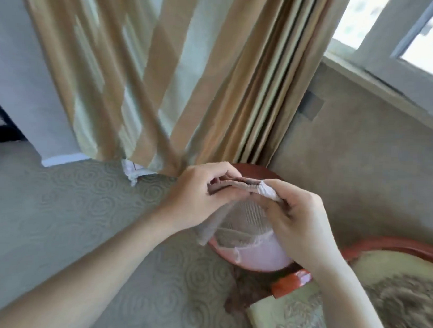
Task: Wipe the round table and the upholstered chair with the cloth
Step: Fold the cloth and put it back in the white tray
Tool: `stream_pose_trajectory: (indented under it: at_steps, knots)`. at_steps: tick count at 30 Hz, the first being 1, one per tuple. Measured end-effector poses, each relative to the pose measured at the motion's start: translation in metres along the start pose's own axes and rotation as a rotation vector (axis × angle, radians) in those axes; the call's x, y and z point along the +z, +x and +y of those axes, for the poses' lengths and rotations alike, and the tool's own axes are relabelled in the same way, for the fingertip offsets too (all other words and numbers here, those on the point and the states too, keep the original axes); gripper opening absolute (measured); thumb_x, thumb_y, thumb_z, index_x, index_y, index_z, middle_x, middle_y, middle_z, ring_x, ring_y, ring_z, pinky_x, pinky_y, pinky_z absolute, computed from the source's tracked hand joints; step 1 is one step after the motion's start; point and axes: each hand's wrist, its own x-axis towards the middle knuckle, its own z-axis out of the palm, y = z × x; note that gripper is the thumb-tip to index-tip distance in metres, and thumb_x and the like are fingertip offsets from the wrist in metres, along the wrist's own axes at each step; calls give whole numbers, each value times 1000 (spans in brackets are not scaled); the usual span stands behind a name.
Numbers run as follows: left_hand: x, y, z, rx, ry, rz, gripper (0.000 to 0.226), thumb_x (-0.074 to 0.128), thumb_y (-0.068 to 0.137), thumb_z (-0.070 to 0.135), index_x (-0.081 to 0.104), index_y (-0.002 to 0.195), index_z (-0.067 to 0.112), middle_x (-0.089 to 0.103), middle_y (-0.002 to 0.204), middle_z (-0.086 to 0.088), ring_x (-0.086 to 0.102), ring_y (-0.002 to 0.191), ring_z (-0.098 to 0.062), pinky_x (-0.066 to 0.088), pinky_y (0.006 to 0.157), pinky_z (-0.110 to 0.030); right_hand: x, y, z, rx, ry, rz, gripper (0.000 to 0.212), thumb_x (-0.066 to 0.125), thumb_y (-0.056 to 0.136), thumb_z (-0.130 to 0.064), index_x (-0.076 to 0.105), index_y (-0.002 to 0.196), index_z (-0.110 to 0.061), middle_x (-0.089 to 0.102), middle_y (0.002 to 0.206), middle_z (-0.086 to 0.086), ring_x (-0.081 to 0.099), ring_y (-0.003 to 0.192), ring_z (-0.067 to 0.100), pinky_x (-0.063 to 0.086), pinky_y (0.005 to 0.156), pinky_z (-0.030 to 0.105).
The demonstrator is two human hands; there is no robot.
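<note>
Pale grey ribbed cloth (243, 214): you are holding it bunched above the small round red-rimmed wooden table (256, 258), its lower folds drooping. Your left hand (199, 195) and right hand (304, 216) are both pinching its top edge, fingers closed on fabric. Cream upholstered chair with red wooden frame (388, 275) is standing just beside the table.

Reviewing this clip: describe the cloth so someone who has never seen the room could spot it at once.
Start at the striped curtain hanging left of the window; below its hem, both hands meet over the small round table with a red-brown rim. The cloth is the pale, ribbed fabric pinched between the left hand and right hand. Unlike the curtain, it is small, greyish-white and drapes from the fingers.
</note>
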Motion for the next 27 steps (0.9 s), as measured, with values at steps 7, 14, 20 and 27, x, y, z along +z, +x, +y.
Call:
stream_pose_trajectory:
  at_steps: [7, 14, 20, 27]
  knots:
    - [-202, -75, -99, -374, -116, 120, 15, 74, 76, 50, 70, 79, 36, 63, 73, 14, 56, 71, -3, 41, 66, -20, 161, 105, -93, -114, 195, -118, 26, 59, 94, -13, 64, 83, -36, 59, 64, -15, 45, 56, -1, 34, 51, 9]
    - [-299, -60, -156, -444, -471, 675, 15, 80, 80, 25, 80, 94, 32, 77, 97, 6, 68, 99, -10, 52, 84, -22, 272, 214, -110, -91, 355, -106, 25, 52, 97, -30, 56, 77, -15, 54, 65, 7, 45, 61, 10, 40, 57, 38]
    - [-356, -18, -195, -375, -298, 765, 23, 70, 87, 29, 77, 109, 33, 76, 109, 4, 68, 103, -11, 53, 92, -27, 375, 325, -97, -61, 483, -149, 15, 56, 99, -17, 64, 87, -21, 67, 77, -11, 56, 72, 1, 45, 68, 23]
    - [-476, 6, -254, -523, -49, 1098, 30, 72, 78, 45, 76, 106, 36, 75, 104, -13, 67, 101, -40, 49, 94, -62, 484, 465, -149, -72, 575, -438, 23, 73, 88, -15, 65, 67, -12, 60, 54, -9, 48, 53, 0, 40, 51, 21]
